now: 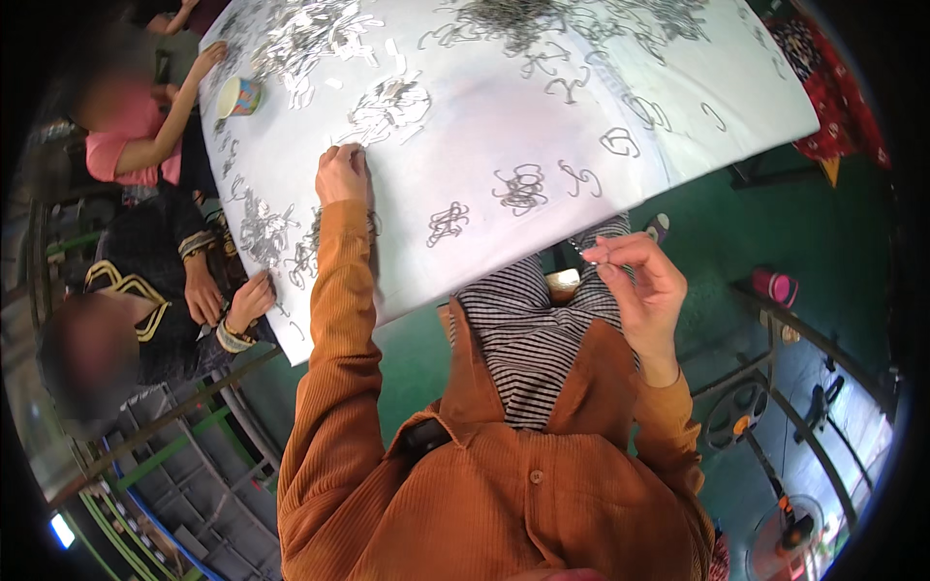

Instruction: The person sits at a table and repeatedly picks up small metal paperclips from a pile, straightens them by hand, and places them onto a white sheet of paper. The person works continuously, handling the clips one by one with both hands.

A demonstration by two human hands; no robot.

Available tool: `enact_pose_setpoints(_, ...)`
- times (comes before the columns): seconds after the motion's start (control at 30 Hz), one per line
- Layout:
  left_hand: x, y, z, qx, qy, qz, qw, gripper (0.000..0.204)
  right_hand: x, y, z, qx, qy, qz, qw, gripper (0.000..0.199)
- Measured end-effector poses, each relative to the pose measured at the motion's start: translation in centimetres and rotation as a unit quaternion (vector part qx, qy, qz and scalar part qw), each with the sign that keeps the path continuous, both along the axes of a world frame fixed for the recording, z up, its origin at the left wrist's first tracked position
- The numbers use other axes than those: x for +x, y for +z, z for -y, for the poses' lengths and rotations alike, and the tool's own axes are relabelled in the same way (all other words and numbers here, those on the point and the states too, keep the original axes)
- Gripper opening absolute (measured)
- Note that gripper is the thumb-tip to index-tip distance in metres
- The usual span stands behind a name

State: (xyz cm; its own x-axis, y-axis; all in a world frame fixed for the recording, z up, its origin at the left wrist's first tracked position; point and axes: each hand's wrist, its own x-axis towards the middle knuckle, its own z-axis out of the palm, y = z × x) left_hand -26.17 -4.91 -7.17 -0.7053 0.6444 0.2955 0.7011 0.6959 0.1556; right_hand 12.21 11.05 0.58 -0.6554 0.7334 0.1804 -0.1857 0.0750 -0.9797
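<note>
hands at the white table of wire pieces

head view: i see my left hand [342,174] reaching far out onto the white table [484,116], fingers curled down and pinching at the near edge of a heap of small silvery wire pieces [389,108]; whether a piece is actually caught between the fingertips i cannot tell. my right hand [639,281] is raised near my chest, off the table edge, thumb and forefinger clenched on one thin wire piece [585,254].

more clumps lie scattered across the table: a tangle [521,187] between my two hands, a small one [447,223] nearer me, and big piles [504,21] at the far side. a paper cup [238,97] stands at the far left. on the left, two other people sit at the table; one person's hands [228,300] rest at its near left edge beside another heap [263,230]. my orange sleeve [339,320] crosses over the table's near edge. a fan [790,533] sits on the green floor [775,223], near right.
</note>
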Motion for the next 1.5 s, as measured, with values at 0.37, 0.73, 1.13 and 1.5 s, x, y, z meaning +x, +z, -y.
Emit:
enact_pose_setpoints(0.37, 8.1, 3.6, -4.1, 0.077, -0.047, 0.328, 0.94, 0.022, -0.3, 0.0, 0.0, -0.018, 0.017, -0.012, 1.0, 0.009)
enact_pose_setpoints(0.73, 22.9, 10.3, -7.7, 0.295, -0.136, 0.689, 0.648, 0.023, -0.4, -0.8, -0.1, 0.036, 0.004, 0.057, 0.998, 0.009)
enact_pose_setpoints(1.13, 25.1, 11.4, -7.4, 0.304, -0.208, 0.527, 0.766, 0.012, 0.1, -1.0, -2.5, 0.066, 0.011, 0.029, 0.997, 0.01)
enact_pose_setpoints(1.5, 26.1, 12.3, -5.9, 0.266, -0.251, 0.532, 0.764, 0.012, -8.7, -7.0, -14.2, 0.23, -0.104, 0.287, 0.924, 0.019)
